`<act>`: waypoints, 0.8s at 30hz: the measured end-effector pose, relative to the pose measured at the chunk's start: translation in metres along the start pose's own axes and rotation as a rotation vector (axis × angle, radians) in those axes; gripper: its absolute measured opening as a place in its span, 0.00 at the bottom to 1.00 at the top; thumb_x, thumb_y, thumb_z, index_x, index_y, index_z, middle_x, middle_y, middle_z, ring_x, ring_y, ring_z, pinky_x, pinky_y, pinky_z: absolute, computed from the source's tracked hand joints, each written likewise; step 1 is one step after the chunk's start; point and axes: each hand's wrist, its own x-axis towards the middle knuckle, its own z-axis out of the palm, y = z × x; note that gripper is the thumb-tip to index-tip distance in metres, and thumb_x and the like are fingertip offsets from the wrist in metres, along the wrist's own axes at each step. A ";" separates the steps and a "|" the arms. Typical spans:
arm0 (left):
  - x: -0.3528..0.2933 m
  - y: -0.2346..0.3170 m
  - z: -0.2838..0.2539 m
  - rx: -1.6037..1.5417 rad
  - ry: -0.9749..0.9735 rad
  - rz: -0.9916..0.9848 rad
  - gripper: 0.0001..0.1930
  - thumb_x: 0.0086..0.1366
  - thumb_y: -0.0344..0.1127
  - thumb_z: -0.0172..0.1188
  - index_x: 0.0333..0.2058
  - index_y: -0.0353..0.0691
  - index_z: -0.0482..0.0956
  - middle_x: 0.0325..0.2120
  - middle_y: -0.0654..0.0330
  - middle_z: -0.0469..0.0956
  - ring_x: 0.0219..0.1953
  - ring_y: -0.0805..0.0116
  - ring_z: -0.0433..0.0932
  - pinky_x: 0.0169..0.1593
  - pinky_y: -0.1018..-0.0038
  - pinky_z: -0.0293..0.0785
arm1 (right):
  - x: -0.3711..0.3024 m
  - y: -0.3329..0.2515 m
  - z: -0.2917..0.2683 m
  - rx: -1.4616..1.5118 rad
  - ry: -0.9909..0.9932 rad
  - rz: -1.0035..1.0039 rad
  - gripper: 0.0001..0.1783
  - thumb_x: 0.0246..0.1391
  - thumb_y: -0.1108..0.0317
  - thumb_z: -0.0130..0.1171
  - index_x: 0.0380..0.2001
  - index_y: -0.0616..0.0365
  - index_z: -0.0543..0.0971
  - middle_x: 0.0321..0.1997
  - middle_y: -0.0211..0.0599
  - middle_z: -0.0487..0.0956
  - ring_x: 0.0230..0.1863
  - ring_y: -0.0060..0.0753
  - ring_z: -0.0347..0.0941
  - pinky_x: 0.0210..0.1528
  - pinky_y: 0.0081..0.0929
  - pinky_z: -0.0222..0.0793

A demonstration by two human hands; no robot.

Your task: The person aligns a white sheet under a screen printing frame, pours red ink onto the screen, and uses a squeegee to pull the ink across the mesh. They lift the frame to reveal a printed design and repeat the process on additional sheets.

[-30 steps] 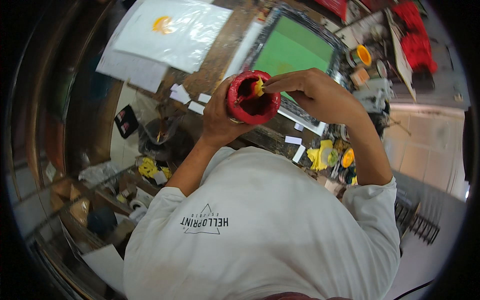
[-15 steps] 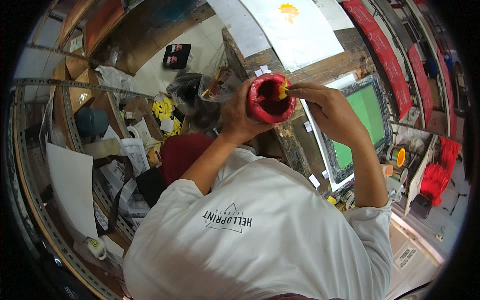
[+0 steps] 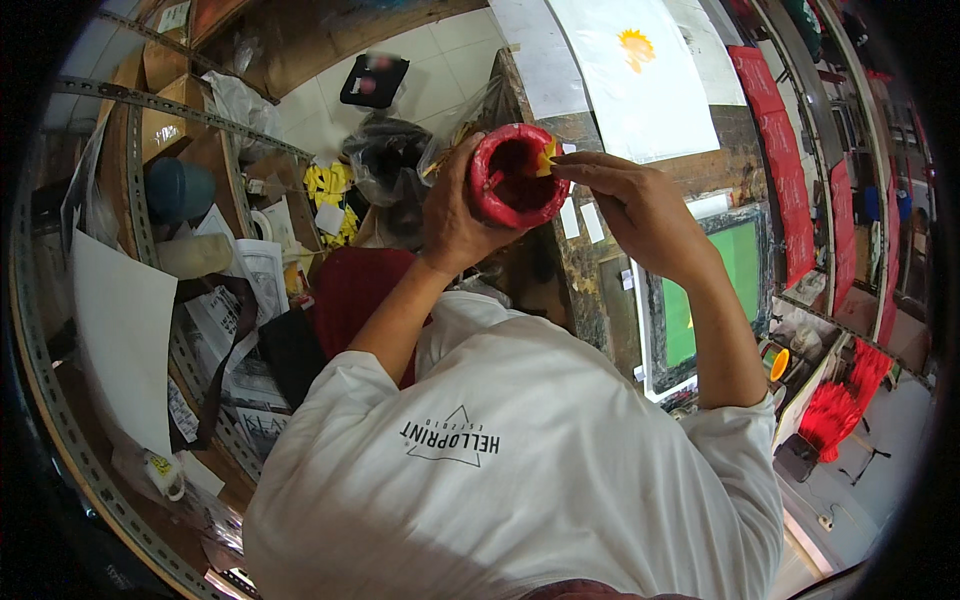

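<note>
My left hand (image 3: pixel 447 225) is wrapped round the side of a round pot with a thick, red-smeared rim (image 3: pixel 530 214). The pot is tilted so that its dark red inside shows. At the right side of its mouth, my right hand (image 3: pixel 640 205) pinches a small yellow piece (image 3: pixel 546 160), perhaps the end of a spatula or scraper; its kind is not clear. The piece reaches just inside the rim. Right of the pot, below my right forearm, lies a printing screen with green mesh (image 3: pixel 738 255) and a dark, stained frame.
A white sheet with an orange sun-like print (image 3: pixel 670 115) lies on the worn wooden table (image 3: pixel 590 275). Red cloths (image 3: pixel 775 150) hang at the right. Metal-edged shelves with a blue-green container (image 3: pixel 180 190) stand left. A black folded cloth (image 3: pixel 373 80) sits beyond, near plastic bags (image 3: pixel 385 160).
Both hands and the pot have shifted slightly left and up in the view. The yellow piece stays at the pot's right inner rim. The surroundings have swung as my head turned.
</note>
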 end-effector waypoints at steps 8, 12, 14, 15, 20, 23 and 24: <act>0.006 -0.021 0.000 0.000 0.004 -0.007 0.60 0.43 0.52 0.88 0.70 0.37 0.62 0.64 0.45 0.74 0.65 0.45 0.76 0.67 0.55 0.74 | 0.015 0.004 0.009 -0.056 -0.078 -0.020 0.30 0.55 0.83 0.51 0.59 0.53 0.83 0.64 0.42 0.81 0.58 0.54 0.81 0.61 0.44 0.79; 0.007 -0.028 0.002 0.017 0.030 -0.007 0.60 0.42 0.53 0.88 0.70 0.37 0.63 0.64 0.45 0.74 0.65 0.45 0.76 0.67 0.55 0.74 | 0.022 0.006 0.009 -0.003 -0.001 -0.038 0.29 0.55 0.82 0.52 0.60 0.53 0.83 0.65 0.41 0.81 0.57 0.53 0.82 0.60 0.45 0.79; 0.009 -0.028 0.001 0.044 0.025 -0.013 0.60 0.42 0.53 0.88 0.70 0.37 0.63 0.64 0.45 0.74 0.65 0.45 0.76 0.67 0.55 0.74 | 0.023 0.010 0.010 -0.058 -0.063 -0.040 0.29 0.55 0.82 0.52 0.60 0.53 0.83 0.66 0.41 0.80 0.56 0.54 0.82 0.60 0.45 0.80; 0.009 -0.027 0.001 0.057 0.020 -0.016 0.61 0.42 0.53 0.88 0.69 0.37 0.63 0.64 0.45 0.74 0.65 0.45 0.76 0.67 0.55 0.74 | 0.023 0.012 0.011 -0.084 -0.093 -0.039 0.29 0.55 0.82 0.53 0.60 0.54 0.83 0.66 0.40 0.80 0.56 0.54 0.82 0.59 0.45 0.80; 0.001 -0.045 0.009 0.028 0.053 0.002 0.60 0.41 0.52 0.89 0.69 0.37 0.63 0.63 0.45 0.75 0.64 0.45 0.76 0.67 0.56 0.74 | 0.030 0.021 0.016 -0.045 -0.047 -0.053 0.27 0.56 0.81 0.55 0.59 0.54 0.83 0.66 0.40 0.80 0.55 0.55 0.82 0.57 0.45 0.81; -0.004 -0.057 0.014 -0.027 0.105 -0.058 0.60 0.41 0.51 0.89 0.69 0.38 0.63 0.62 0.46 0.75 0.63 0.46 0.77 0.66 0.56 0.75 | 0.039 0.022 0.013 -0.026 0.019 -0.038 0.26 0.56 0.81 0.55 0.58 0.55 0.83 0.64 0.41 0.81 0.55 0.56 0.82 0.56 0.46 0.81; -0.004 -0.059 0.013 -0.046 0.124 -0.087 0.60 0.41 0.50 0.89 0.69 0.38 0.63 0.62 0.46 0.76 0.63 0.46 0.77 0.66 0.56 0.75 | 0.043 0.022 0.012 -0.015 0.050 -0.027 0.26 0.56 0.81 0.55 0.58 0.55 0.83 0.64 0.41 0.82 0.55 0.56 0.82 0.55 0.46 0.81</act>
